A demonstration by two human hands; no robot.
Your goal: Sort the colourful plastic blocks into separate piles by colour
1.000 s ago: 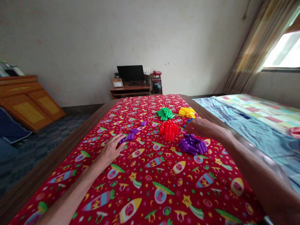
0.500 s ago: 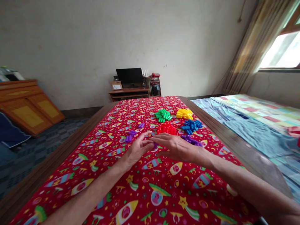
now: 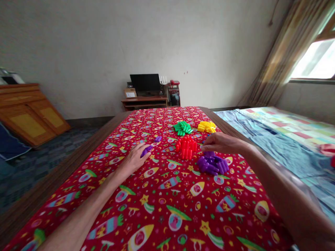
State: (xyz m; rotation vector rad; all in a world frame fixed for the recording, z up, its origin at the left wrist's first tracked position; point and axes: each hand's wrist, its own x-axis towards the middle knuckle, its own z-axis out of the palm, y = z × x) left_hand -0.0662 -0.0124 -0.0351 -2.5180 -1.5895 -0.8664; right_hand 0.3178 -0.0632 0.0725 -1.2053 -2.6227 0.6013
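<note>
Left hand (image 3: 133, 159) on small purple plastic pegs (image 3: 146, 151)

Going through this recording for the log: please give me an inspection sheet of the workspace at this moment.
surface: red rocket-print tablecloth on a wooden table.
job's things: purple plastic pegs, red pegs, green pegs, yellow pegs, blue pegs, mostly hidden.
clutter: a red item on the bed.
grips: left hand touches a purple peg; right hand open above the purple plastic pegs.
cables: nothing seen on the table.
surroundings: desk, monitor, curtained window.
</note>
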